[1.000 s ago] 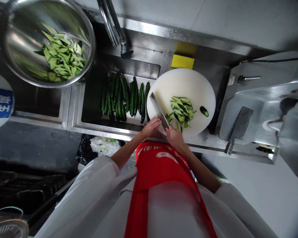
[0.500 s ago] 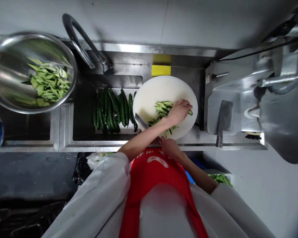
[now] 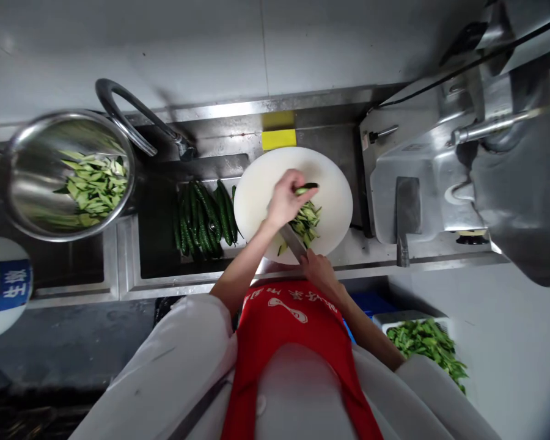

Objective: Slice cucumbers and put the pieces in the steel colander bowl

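Above the round white cutting board (image 3: 256, 177), my left hand (image 3: 284, 201) pinches a short piece of cucumber (image 3: 306, 188) with dark green skin. My right hand (image 3: 319, 269), at the board's near edge, is closed round the handle of a knife (image 3: 294, 243). The blade points up and left across the near part of the board, partly under my left hand. Beside the blade lies a heap of cut cucumber slices (image 3: 308, 221), pale green with dark edges.
Whole cucumbers (image 3: 201, 214) lie in the sink left of the board, under a curved faucet (image 3: 128, 119). A steel bowl (image 3: 22, 201) holds cucumber slices. Behind the board sits a yellow block (image 3: 278, 139). A cleaver (image 3: 407, 208) rests on the metal machine at right. Leafy greens (image 3: 424, 342) stand below.
My left hand has moved left and away from me, off the slices, lifting a cucumber piece. More of the knife blade and the heap now shows. The whole view has shifted.
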Demonstrator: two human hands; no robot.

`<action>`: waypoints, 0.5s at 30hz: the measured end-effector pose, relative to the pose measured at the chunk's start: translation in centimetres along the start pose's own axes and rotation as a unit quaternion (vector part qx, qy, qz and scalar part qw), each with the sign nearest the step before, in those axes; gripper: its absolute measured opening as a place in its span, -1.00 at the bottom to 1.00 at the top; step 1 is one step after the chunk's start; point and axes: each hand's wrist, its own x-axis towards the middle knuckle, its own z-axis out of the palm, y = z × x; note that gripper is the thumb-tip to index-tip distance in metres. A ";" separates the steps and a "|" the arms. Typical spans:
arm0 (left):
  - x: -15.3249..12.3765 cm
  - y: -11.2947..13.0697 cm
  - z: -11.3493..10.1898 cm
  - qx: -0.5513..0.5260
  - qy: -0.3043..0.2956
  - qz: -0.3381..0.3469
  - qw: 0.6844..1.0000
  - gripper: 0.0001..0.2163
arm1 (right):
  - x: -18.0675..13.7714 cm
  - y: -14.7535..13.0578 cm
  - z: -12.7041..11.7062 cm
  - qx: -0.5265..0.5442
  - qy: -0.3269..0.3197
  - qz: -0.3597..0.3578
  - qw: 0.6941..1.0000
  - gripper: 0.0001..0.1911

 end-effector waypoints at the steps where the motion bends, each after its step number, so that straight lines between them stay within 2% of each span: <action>1: -1.6 0.0 -2.7 -0.021 0.054 -0.042 0.997 -0.75 | 0.0 0.2 -0.2 0.004 0.005 0.001 1.000 -0.68; 4: -7.9 -1.1 -9.6 -0.088 0.189 -0.164 0.964 -0.68 | -0.2 0.2 -0.7 -0.003 0.017 -0.007 1.000 -0.67; 7: -14.7 -2.7 -13.6 -0.145 0.317 -0.255 0.902 -0.64 | -0.3 -0.5 -0.9 -0.022 0.020 -0.038 0.999 -0.63; 9: -18.4 -3.2 -14.8 -0.170 0.382 -0.292 0.860 -0.61 | -0.1 -1.1 -0.6 -0.038 0.003 -0.083 0.996 -0.63; 11: -20.9 -3.3 -15.2 -0.185 0.415 -0.315 0.833 -0.58 | 0.3 -1.5 -0.1 -0.059 -0.020 -0.128 0.990 -0.65; 13: -22.2 -3.3 -14.7 -0.198 0.412 -0.330 0.826 -0.57 | 0.8 -1.4 0.4 -0.079 -0.035 -0.145 0.986 -0.66; 15: -22.2 -3.2 -13.4 -0.208 0.381 -0.332 0.837 -0.58 | 1.1 -0.8 0.5 -0.091 -0.032 -0.131 0.987 -0.66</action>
